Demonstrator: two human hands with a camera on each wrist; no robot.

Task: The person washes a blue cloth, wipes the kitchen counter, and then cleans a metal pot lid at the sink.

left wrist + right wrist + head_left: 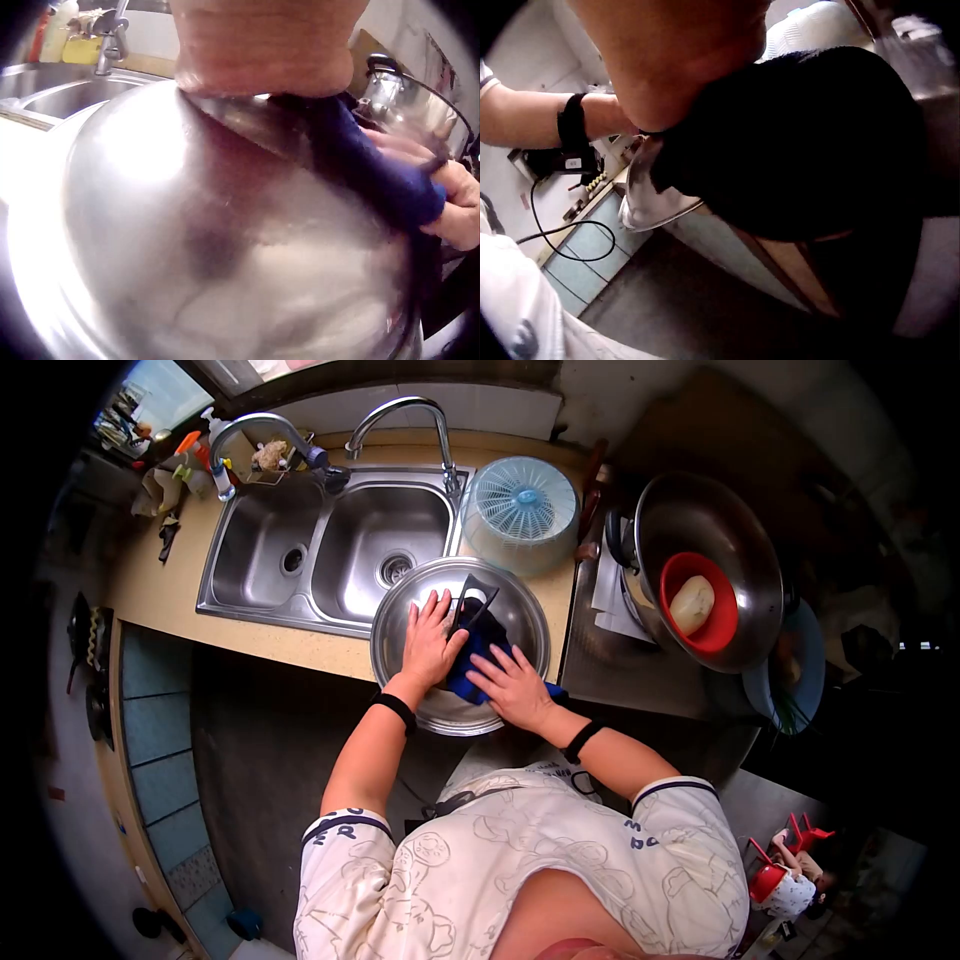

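1. The steel lid (522, 622) lies dome-up on the table (300, 645), at its front edge, just in front of the sink (370, 560).
2. The left hand (432, 642) rests on the dome, its fingers (428, 610) straight and spread.
3. The right hand (517, 687) has its fingers curled on the blue cloth (468, 672), pressing it to the metal.
4. We judge the lid stiff, fairly light and slippery where it looks wet, so we would hold it at the rim or flat-palmed.
5. The cloth is soft and bunches anywhere.
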